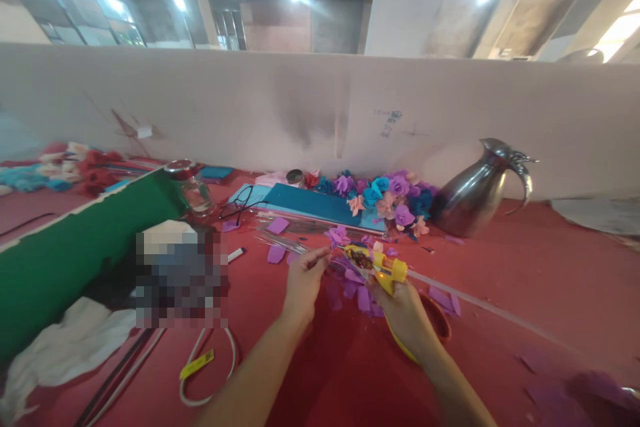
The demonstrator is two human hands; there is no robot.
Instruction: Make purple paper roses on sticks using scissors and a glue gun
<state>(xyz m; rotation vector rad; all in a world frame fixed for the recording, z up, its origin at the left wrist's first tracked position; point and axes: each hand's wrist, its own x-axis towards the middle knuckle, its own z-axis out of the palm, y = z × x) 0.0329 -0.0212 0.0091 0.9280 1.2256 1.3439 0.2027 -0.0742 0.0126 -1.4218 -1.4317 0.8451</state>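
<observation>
My right hand (403, 310) is wrapped round the handle of a yellow glue gun (385, 265), whose nozzle points left. An orange light glows on its body. Close by its tip, my left hand (307, 277) is closed in a pinch, with a purple paper flower (338, 235) at the fingertips; the exact grip is too small to make out. Under and around both hands lie loose purple paper petals (363, 298). Thin clear sticks (280, 240) lie behind my left hand. A brown ring-shaped object (441, 320) is partly hidden by my right forearm.
Finished paper flowers (395, 197) are heaped at the back, beside a blue board (315, 203) and black-framed glasses (244, 205). A metal jug (480, 190) stands right, a glass jar (193, 190) left. A green divider (90, 253), white cable (187, 390) and marker (237, 254) lie leftward.
</observation>
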